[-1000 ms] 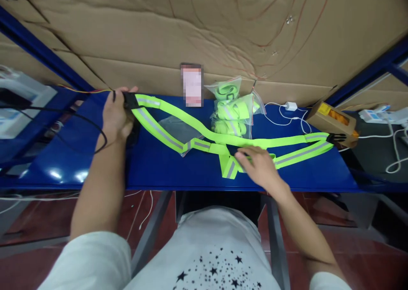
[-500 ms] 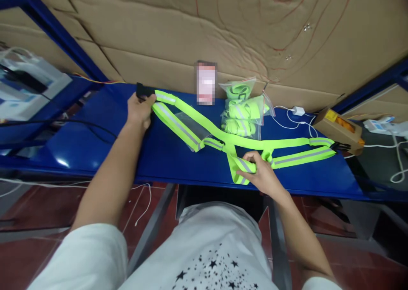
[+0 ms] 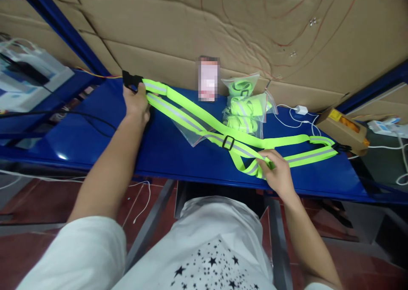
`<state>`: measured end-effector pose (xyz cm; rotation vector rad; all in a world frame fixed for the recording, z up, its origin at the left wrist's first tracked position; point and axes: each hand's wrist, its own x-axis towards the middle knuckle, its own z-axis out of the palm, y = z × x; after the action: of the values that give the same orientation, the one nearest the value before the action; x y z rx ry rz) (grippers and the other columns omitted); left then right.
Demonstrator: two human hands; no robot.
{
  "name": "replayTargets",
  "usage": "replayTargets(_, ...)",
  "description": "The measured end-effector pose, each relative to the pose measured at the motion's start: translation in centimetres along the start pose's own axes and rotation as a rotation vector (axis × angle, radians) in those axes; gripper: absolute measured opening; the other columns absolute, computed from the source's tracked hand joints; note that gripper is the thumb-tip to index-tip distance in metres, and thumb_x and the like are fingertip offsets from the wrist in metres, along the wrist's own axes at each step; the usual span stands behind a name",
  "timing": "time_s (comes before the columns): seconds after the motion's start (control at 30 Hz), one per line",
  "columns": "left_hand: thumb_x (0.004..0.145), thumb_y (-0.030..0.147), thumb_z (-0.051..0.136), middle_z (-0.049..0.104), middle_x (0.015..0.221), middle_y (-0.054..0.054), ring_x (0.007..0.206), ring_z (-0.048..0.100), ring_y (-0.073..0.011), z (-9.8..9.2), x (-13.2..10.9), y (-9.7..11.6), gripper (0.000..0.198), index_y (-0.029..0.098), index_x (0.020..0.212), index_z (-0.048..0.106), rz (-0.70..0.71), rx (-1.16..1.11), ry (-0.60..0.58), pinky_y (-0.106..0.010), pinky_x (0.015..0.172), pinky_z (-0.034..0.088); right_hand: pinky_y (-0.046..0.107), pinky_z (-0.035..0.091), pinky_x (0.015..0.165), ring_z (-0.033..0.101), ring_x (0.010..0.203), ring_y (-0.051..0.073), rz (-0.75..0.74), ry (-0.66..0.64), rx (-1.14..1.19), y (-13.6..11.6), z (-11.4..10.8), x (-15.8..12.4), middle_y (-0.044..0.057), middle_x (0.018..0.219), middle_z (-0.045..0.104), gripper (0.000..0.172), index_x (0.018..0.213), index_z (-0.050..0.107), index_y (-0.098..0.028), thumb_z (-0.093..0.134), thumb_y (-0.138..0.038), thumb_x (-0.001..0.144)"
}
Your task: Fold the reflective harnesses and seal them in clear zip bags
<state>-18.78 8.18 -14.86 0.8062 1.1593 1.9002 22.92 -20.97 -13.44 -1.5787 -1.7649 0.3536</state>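
Note:
A neon-yellow reflective belt [image 3: 207, 116] with a grey stripe stretches in loops across the blue table. My left hand [image 3: 136, 103] is closed on its left end, just below a black buckle [image 3: 132, 80]. Around the strap's middle sits a black slider [image 3: 228, 143]. My right hand [image 3: 276, 171] pinches the strap right of that slider, and a loose loop hangs beneath the fingers. At the far right end another black buckle piece [image 3: 343, 148] lies near a cardboard box. Partly under the strap is a clear plastic bag [image 3: 191, 132].
Bagged neon-yellow belts [image 3: 242, 111] are piled at the back, beside a blurred pinkish card [image 3: 208, 79] against the cardboard wall [image 3: 153, 35]. A brown box [image 3: 344, 130] and white cables [image 3: 301, 110] lie right on the blue table [image 3: 178, 162]. Black cables [image 3: 79, 115] cross the left.
My left hand has moved slightly left and up with the buckle end. My right hand has shifted right with the strap, drawing the middle section straighter; the slider now shows plainly.

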Motion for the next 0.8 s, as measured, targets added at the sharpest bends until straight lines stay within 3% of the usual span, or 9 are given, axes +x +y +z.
replayTargets(0.1, 0.107, 0.004, 0.044, 0.061, 0.078, 0.01, 0.074, 0.063, -0.0006, -0.3, 0.3, 0.3, 0.032, 0.016, 0.136, 0.038, -0.035, 0.015, 0.085, -0.031, 0.089, 0.049, 0.041, 0.055, 0.085, 0.07, 0.102, 0.026, -0.187, 0.152, -0.222, 0.2, 0.7, -1.7, 0.008, 0.111, 0.073, 0.03, 0.113, 0.076, -0.03, 0.05, -0.021, 0.1)
replayTargets(0.2, 0.108, 0.006, 0.044, 0.061, 0.076, 0.011, 0.061, 0.057, 0.0004, -0.3, 0.3, 0.4, 0.034, 0.016, 0.14, 0.037, -0.039, 0.077, 0.106, -0.03, 0.083, 0.05, 0.043, 0.052, 0.086, 0.07, 0.098, 0.026, -0.349, 0.189, -0.478, 0.2, 1.8, -3.8, 0.005, 0.109, 0.076, 0.041, 0.128, 0.071, -0.041, 0.055, -0.017, 0.098)
replayTargets(0.3, 0.109, 0.009, 0.044, 0.061, 0.076, 0.011, 0.054, 0.053, 0.0003, -0.1, 0.1, 0.6, 0.03, 0.018, 0.138, 0.039, -0.036, 0.127, 0.108, -0.028, 0.077, 0.051, 0.042, 0.049, 0.09, 0.071, 0.1, 0.024, -0.482, 0.041, -0.557, -0.7, 2.8, -5.3, 0.001, 0.112, 0.077, 0.05, 0.142, 0.059, -0.045, 0.058, -0.019, 0.099)
replayTargets(0.4, 0.11, 0.01, 0.041, 0.061, 0.077, 0.009, 0.053, 0.054, -0.0012, 0.0, 0.0, 1.1, 0.024, 0.019, 0.133, 0.04, -0.049, 0.148, 0.156, -0.025, 0.071, 0.052, 0.04, 0.048, 0.095, 0.069, 0.109, 0.024, -0.583, -0.118, -0.526, -2.0, 2.7, -6.0, 0.004, 0.119, 0.076, 0.05, 0.149, 0.053, -0.036, 0.062, -0.03, 0.1)
replayTargets(0.5, 0.111, 0.012, 0.035, 0.062, 0.082, 0.007, 0.052, 0.054, -0.0029, -0.1, 0.1, 1.6, 0.019, 0.019, 0.129, 0.037, -0.052, 0.142, 0.183, -0.022, 0.062, 0.051, 0.04, 0.048, 0.096, 0.069, 0.11, 0.025, -0.647, -0.145, -0.479, -2.7, 1.4, -6.9, 0.008, 0.12, 0.075, 0.052, 0.146, 0.056, -0.028, 0.067, -0.041, 0.097)
replayTargets(0.67, 0.112, 0.015, 0.035, 0.063, 0.087, 0.007, 0.052, 0.055, -0.0029, -0.2, 0.5, 1.6, 0.024, 0.022, 0.135, 0.028, -0.052, 0.085, 0.16, -0.018, 0.054, 0.046, 0.044, 0.05, 0.097, 0.069, 0.111, 0.028, -0.49, -0.051, -0.378, -2.7, -1.5, -7.7, 0.009, 0.118, 0.073, 0.057, 0.149, 0.049, -0.03, 0.068, -0.036, 0.096)
replayTargets(0.8, 0.112, 0.014, 0.034, 0.059, 0.083, 0.008, 0.05, 0.053, -0.0031, 0.0, 0.3, 1.7, 0.024, 0.022, 0.134, 0.028, -0.065, 0.081, 0.194, -0.018, 0.051, 0.045, 0.053, 0.042, 0.11, 0.056, 0.134, 0.034, -0.207, -0.109, -0.334, -1.6, -4.2, -5.2, 0.012, 0.144, 0.06, 0.051, 0.15, 0.048, -0.032, 0.058, -0.043, 0.1)
